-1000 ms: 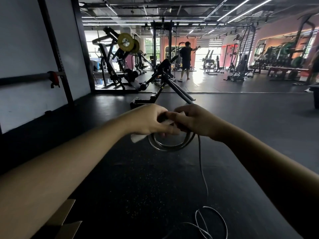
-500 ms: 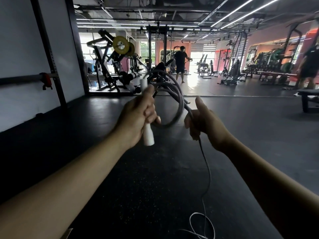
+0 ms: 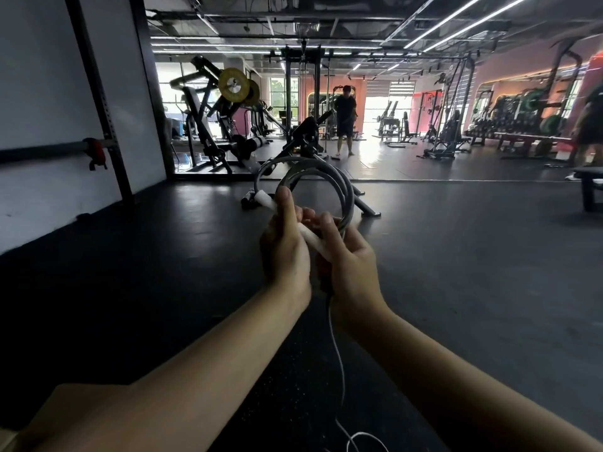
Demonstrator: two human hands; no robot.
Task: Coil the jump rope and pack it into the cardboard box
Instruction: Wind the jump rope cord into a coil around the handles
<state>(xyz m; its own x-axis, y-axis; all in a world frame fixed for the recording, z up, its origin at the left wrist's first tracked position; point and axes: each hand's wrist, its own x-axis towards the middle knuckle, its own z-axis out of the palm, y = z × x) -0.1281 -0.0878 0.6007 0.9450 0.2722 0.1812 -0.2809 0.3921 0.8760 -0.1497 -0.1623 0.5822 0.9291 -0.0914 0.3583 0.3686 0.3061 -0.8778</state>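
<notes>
Both hands meet at chest height over the dark floor. My left hand (image 3: 284,246) grips the jump rope's white handle (image 3: 266,200), which points up and to the left. Several grey loops of the jump rope (image 3: 339,181) stand in a coil above the hands. My right hand (image 3: 350,269) closes on the bottom of the coil beside the handle. A thin white length of rope (image 3: 339,367) hangs from the hands down to loose loops on the floor (image 3: 365,440). A sliver of the cardboard box (image 3: 6,439) shows at the bottom left corner, mostly hidden by my left forearm.
Black rubber gym floor (image 3: 473,272) stretches ahead. A weight machine with yellow plates (image 3: 235,89) and a black bench frame (image 3: 306,141) stand in front. A person (image 3: 346,120) stands further back. A white wall with a rack upright (image 3: 98,102) runs along the left.
My right hand has come in from the right and closed on the coil next to my left hand. The coil has gained a loop and the handle now tilts left.
</notes>
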